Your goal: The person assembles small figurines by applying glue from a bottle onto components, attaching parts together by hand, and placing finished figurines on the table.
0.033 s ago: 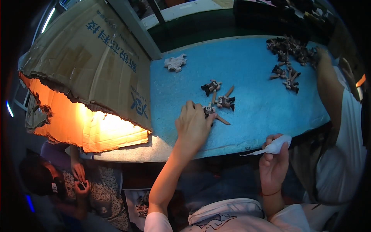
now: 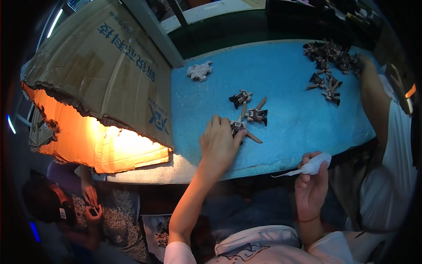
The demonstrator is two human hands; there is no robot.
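Note:
My left hand (image 2: 218, 143) rests at the middle of the blue tabletop, thumb and fingers closed round a small toy figure (image 2: 238, 126) that they partly hide. Just beyond it lie two more figures: one in brown and black (image 2: 257, 115), the other a dark-legged one (image 2: 240, 99). Long brown pieces stick out beside them. Near the table's front edge, my right hand (image 2: 310, 193) grips a small white squeeze bottle (image 2: 317, 164). The bottle is tilted, its thin nozzle pointing left.
A torn cardboard box (image 2: 101, 88), lit orange inside, stands on the left. A crumpled white piece (image 2: 200, 71) lies at the back of the blue table (image 2: 281, 79). Another person's arm (image 2: 374, 97) reaches a pile of figures (image 2: 329, 55) at far right. Someone else works at lower left (image 2: 92, 204).

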